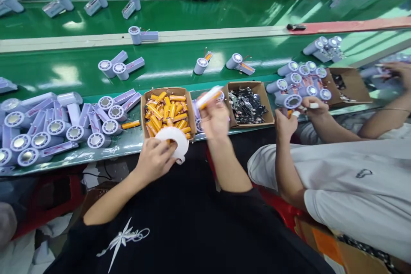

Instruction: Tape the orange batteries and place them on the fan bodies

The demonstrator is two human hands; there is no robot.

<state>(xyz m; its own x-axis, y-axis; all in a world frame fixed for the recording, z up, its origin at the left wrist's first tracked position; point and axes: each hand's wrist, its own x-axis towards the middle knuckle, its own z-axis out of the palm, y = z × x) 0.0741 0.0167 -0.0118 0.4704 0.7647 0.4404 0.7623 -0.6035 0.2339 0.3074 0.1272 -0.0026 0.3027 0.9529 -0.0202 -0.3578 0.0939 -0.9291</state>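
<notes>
My left hand (155, 158) grips a white ring-shaped roll (180, 139) at the near edge of a cardboard box (192, 115) full of orange cylindrical cells (167, 109). Raised to the right of that box, my right hand (215, 117) is closed on an orange cell with a white strip (210, 96); hand and strip are blurred by motion. Behind my right hand, lilac fan parts are partly hidden. A second cardboard box (271, 117) holds small black parts (247, 106). One loose orange cell (131, 124) lies left of the cell box.
Many lilac fan housings (41, 139) are heaped on the left of the green bench. More stand along the green belt (170, 62). At right, a co-worker's hands (285, 124) work beside grouped housings (293, 78) and another box (351, 87). Another person's arm reaches in at far right.
</notes>
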